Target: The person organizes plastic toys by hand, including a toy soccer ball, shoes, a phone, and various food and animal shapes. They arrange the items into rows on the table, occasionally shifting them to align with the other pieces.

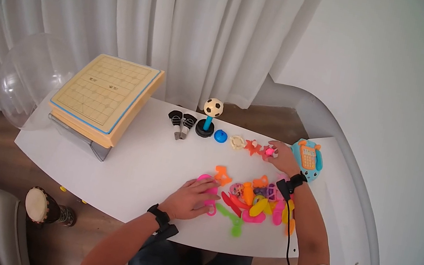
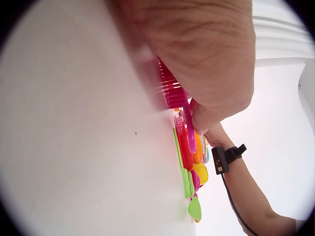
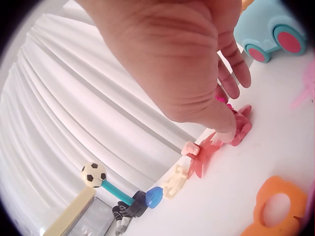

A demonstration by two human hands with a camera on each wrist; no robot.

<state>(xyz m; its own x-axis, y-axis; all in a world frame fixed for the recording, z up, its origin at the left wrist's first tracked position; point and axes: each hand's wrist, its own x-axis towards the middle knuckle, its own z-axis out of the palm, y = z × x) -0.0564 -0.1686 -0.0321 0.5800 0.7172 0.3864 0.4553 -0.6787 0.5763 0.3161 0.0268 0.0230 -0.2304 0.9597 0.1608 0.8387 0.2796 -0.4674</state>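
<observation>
My left hand (image 1: pixel 186 199) lies over a pink comb (image 2: pixel 172 91) near the table's front. The comb's teeth point down toward the white tabletop, and my thumb is against its edge. At the back right, my right hand (image 1: pixel 284 159) pinches a small red toy piece (image 3: pixel 241 128) with a bright pink part, low over the table. Beside it in a row are a spiky red piece (image 3: pixel 203 156), a cream piece (image 3: pixel 175 183) and a blue round piece (image 3: pixel 154 197). Between my hands spreads a pile of colourful plastic toys, including a green piece (image 1: pixel 235 226) and orange piece (image 1: pixel 222 176).
A toy phone (image 1: pixel 307 159) stands at the right edge. Left of the row are a soccer-ball toy on a stand (image 1: pixel 207 122) and little black-and-white shoes (image 1: pixel 182 123). A tilted board (image 1: pixel 100 93) occupies the left end. A drum (image 1: pixel 43 206) is on the floor.
</observation>
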